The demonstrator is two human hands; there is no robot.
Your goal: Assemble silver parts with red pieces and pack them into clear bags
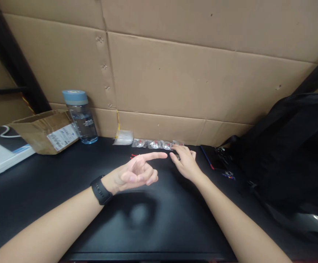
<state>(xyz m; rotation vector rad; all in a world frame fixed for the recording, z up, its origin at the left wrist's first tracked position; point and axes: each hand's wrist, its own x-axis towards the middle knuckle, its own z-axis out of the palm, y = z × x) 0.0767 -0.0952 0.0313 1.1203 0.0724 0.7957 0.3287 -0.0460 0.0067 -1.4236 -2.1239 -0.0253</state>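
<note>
My left hand (138, 171), with a black band (101, 190) on its wrist, is held above the black table. Its index finger points right; the other fingers curl loosely, and nothing shows in them. Farther right, my right hand (185, 160) reaches to the end of a row of small clear packets. Its thumb and fingers are apart, with the fingertips at or over the rightmost packet (178, 143); contact is unclear. Something small partly shows beneath that hand. Other packets, such as this one (155, 144), contain pale round things with red bits. Red pieces (133, 156) peek out behind my left hand.
A stack of clear bags (124, 137) lies left of the packets, against the cardboard wall (159, 80). A water bottle (80, 118) and a paper bag (45, 133) stand at left. On the right are a dark pouch (214, 159), keys (228, 175) and a black backpack (290, 153).
</note>
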